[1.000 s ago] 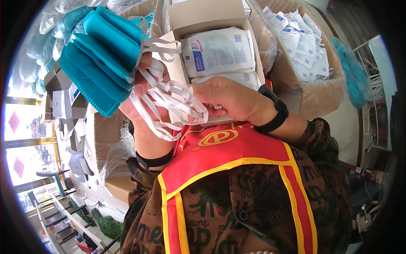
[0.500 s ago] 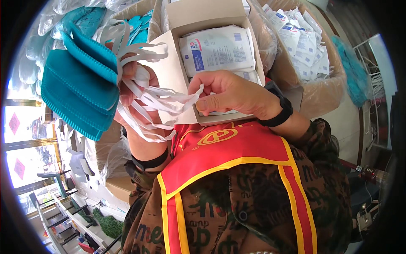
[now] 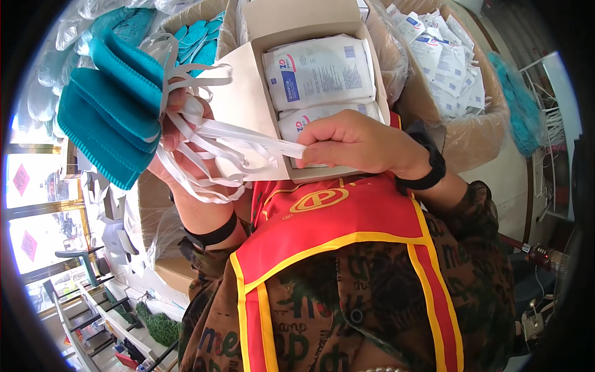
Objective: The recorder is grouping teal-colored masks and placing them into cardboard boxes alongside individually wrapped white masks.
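Note:
Several teal face masks (image 3: 111, 121) with stitched edges are bunched together at the left. My left hand (image 3: 189, 133) is closed round their inner ends, where the white elastic straps (image 3: 204, 180) come off and hang in loops. Over the near part of an open carton, my right hand (image 3: 362, 142) pinches some strap ends, drawn taut between the two hands. Inside the carton (image 3: 322, 31), white printed packets (image 3: 319, 71) lie in two stacks, the nearer one partly covered by my right hand.
A lined box of loose white packets (image 3: 443, 68) stands at the right, with a teal bundle in plastic (image 3: 514, 102) beyond it. Behind my left hand is a box of teal masks (image 3: 198, 40). Bagged teal masks (image 3: 121, 28) are piled at the far left.
My right hand has moved right, pulling the straps from slack to taut. My left hand and the masks have shifted slightly left.

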The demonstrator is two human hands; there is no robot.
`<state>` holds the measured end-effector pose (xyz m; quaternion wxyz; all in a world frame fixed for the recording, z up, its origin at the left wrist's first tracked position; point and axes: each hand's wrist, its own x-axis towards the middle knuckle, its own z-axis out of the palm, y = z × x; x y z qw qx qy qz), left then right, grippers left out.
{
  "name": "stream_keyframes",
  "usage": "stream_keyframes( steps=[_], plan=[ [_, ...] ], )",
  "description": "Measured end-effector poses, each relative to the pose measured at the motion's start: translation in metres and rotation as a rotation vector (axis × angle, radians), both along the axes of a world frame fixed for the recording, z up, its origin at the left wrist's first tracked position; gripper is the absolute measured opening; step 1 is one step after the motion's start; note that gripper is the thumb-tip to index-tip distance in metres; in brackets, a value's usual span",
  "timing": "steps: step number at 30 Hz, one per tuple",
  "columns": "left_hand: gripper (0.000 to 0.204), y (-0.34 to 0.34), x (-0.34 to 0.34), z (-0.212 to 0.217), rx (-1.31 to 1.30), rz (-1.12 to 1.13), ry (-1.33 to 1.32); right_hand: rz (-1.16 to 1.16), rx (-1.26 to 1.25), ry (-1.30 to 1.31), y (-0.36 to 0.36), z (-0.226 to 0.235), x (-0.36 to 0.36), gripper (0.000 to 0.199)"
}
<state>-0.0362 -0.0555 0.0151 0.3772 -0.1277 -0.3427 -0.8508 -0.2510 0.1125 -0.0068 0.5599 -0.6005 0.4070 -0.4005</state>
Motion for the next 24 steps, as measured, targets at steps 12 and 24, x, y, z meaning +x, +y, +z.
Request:
stream_keyframes(
  steps=[12,24],
  plan=[
    [0.044,0.068,-0.006,0.058,-1.351,0.338,-0.998,0.043,-0.177,0.141,0.006,0.053,-0.031,0.025],
    [0.028,0.057,0.033,0.037,-1.783,0.529,-1.001,0.107,-0.001,0.396,0.066,0.071,-0.053,0.026]
  ],
)
